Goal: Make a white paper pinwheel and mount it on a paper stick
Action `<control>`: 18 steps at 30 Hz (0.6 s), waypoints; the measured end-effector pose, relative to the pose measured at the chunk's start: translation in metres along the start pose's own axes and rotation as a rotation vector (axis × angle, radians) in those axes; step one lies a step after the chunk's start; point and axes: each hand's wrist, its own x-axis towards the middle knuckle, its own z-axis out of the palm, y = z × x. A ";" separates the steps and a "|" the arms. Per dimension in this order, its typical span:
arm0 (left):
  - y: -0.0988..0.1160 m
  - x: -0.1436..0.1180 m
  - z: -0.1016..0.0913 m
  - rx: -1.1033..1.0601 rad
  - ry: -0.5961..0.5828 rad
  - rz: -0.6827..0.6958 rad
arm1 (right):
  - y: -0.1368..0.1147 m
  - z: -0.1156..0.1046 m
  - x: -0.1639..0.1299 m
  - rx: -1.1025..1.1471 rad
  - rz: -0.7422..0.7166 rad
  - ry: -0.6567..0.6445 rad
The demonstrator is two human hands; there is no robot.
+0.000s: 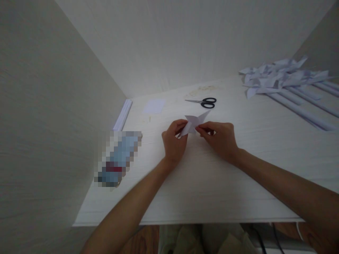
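White table set in corner between pale walls. Black-handled scissors flat on table toward far edge, blades pointing left. Small square paper sheet lying flat, left of scissors, well apart. Stack of white strips along left wall, at table edge. Blurred blue-and-red object near left edge, identity unclear. Heap of folded paper pieces at far right. Rolled paper tubes beside heap, running diagonally toward right edge. Faint yellowish marks behind scissors.
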 end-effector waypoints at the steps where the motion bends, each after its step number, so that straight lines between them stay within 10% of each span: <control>1: 0.000 -0.001 -0.001 0.047 -0.007 0.035 | -0.001 0.000 0.000 0.011 0.003 -0.006; 7: -0.001 -0.002 -0.005 0.204 -0.010 0.142 | -0.006 0.000 -0.002 0.132 0.028 -0.036; 18: -0.003 0.004 0.000 -0.127 0.077 -0.073 | -0.012 -0.001 -0.007 0.082 -0.062 0.131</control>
